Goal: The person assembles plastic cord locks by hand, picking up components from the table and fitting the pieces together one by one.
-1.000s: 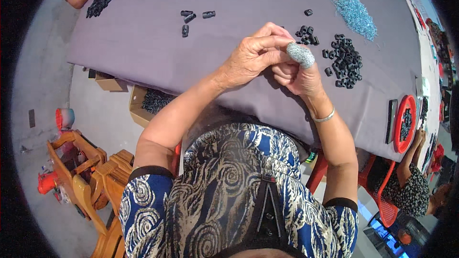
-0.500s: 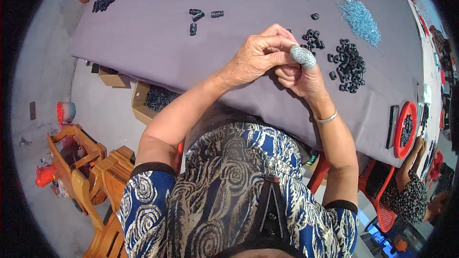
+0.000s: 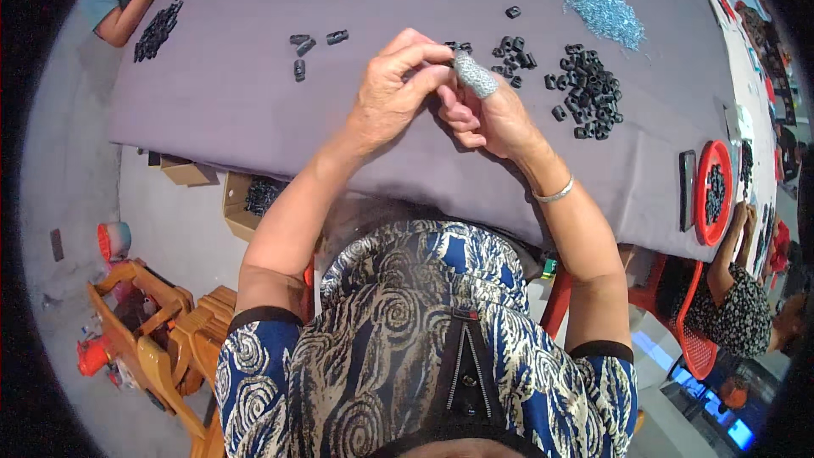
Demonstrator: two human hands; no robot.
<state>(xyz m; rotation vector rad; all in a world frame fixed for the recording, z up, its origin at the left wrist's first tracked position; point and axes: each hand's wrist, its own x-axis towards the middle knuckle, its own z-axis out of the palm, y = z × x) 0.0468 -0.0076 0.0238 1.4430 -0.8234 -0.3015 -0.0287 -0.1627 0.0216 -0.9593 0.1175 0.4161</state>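
Note:
My left hand (image 3: 386,93) and my right hand (image 3: 496,119) meet above the purple-grey cloth of the table. The left thumb and forefinger are pinched together against the tip of the right thumb, which wears a grey woven wrap (image 3: 476,75). My right fingers curl in under that thumb. Whatever lies between the fingertips is hidden. Just beyond and to the right of the hands lies a small cluster of black plastic pieces (image 3: 514,58). Farther right is a bigger heap of such short, hollow pieces (image 3: 589,93). A few longer black pieces (image 3: 305,47) lie left of my hands.
A heap of small shiny bluish-silver parts (image 3: 602,10) lies at the far right. A red basket (image 3: 705,220) of black pieces stands near the right edge beside a black tray (image 3: 687,191). Co-workers' arms (image 3: 127,21) show at both sides. Wooden chairs (image 3: 191,331) stand lower left.
The view has shifted, so the table's things sit farther left. My joined hands have moved slightly left relative to the black pieces, still pinched together.

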